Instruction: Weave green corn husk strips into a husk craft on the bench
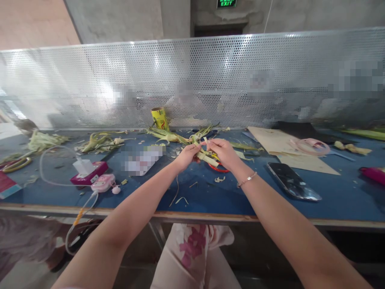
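Note:
Over the middle of the blue table, my left hand (185,157) pinches a pale green corn husk strip (210,160). Close on its right, my right hand (224,153) has its thumb and fingers pressed together on the same bundle of strips. A strip end sticks up between the two hands, and another slants down to the right. Below my right hand lies a red ring-like thing (221,169), partly covered, its kind unclear. More corn husks (171,137) lie just behind my hands, with small scraps (219,180) scattered in front.
A phone (293,182) lies to the right, near brown paper sheets (270,140) and a pink ring (311,147). Leftward are a tissue pack (88,172), a pink charger (103,183) with cable, and husk piles (46,140). A yellow can (160,119) stands by the perforated metal screen (210,72).

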`<state>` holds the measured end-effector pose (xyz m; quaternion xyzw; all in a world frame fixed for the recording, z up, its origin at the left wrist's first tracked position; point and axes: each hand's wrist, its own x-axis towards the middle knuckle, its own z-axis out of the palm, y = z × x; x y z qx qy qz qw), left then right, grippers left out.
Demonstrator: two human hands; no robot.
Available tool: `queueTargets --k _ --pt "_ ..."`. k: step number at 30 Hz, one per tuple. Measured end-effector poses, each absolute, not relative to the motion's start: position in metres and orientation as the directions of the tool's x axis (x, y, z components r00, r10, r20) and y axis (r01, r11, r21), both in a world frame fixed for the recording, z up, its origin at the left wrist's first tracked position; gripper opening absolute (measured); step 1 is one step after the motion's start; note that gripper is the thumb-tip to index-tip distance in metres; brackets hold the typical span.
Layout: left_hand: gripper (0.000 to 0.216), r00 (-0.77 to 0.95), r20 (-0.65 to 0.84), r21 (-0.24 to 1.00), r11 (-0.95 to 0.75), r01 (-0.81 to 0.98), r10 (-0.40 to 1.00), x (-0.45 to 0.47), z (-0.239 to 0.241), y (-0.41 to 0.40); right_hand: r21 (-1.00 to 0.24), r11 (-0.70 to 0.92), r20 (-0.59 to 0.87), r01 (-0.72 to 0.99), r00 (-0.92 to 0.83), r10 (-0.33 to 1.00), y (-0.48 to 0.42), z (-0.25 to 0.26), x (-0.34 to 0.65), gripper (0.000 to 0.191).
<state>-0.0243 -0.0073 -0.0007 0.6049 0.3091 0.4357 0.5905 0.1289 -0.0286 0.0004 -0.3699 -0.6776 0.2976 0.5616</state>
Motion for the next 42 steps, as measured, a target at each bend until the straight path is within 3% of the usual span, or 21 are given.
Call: queueTargets --k 6,13,19,28,34,42 --pt "0.018 0.420 0.156 0.986 -0.116 -0.118 0.894 -0.0229 -0.0004 -0.0076 -0.875 0.472 0.448 0.109 -0.188 0.874 -0.0291 -0.0009 0.1257 0.029" --pt "0.025 0.424 0.155 0.982 -0.093 -0.163 0.892 -0.0223 0.0014 -0.0103 -0.814 0.523 0.496 0.254 -0.167 0.852 -0.0290 -0.0001 0.1231 0.036" --pt "0.033 0.393 0.126 0.973 -0.036 -0.229 0.911 -0.0214 0.0015 -0.0110 -0.777 0.555 0.533 0.298 -0.157 0.831 -0.0251 -0.0043 0.1253 0.030" --pt "0.008 0.289 0.056 0.960 0.028 -0.279 0.956 -0.0223 0.0048 -0.0110 -0.772 0.537 0.540 0.342 -0.093 0.836 -0.0270 -0.0041 0.1218 0.033" --pt "0.004 0.297 0.054 0.949 0.044 -0.312 0.953 -0.0240 0.0075 -0.0110 -0.738 0.546 0.569 0.398 -0.068 0.819 -0.0260 -0.0028 0.1219 0.033" --pt "0.018 0.294 0.102 0.964 -0.021 -0.263 0.950 -0.0260 0.0017 -0.0066 -0.721 0.553 0.560 0.419 -0.119 0.820 -0.0219 -0.0086 0.1245 0.023"
